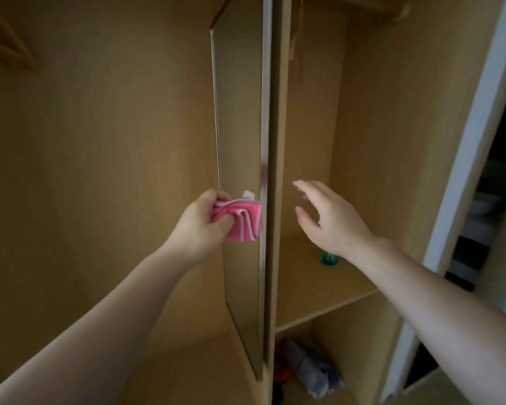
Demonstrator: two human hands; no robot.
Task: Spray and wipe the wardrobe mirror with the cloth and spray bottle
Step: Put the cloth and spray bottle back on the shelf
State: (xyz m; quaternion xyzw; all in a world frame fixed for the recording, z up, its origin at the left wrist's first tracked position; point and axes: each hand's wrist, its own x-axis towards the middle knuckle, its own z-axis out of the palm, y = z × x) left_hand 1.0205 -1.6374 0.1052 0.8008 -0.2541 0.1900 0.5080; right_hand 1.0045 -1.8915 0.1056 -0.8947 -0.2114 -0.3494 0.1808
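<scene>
Pink cloth (243, 222), gripped in the left hand (200, 226), touched the mirror (240, 127), seen only at a steep angle. The right hand (330, 217) hung spread and empty, its wrist hiding most of the green bottle (327, 258) on the shelf (304, 287).

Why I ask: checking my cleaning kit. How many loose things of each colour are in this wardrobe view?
Pink: 1, folded pink cloth
Green: 1, round green plastic bottle, part hidden
Blue-white: 1, crumpled bundle
Orange-red: 1, blurred thing
Total: 4
</scene>
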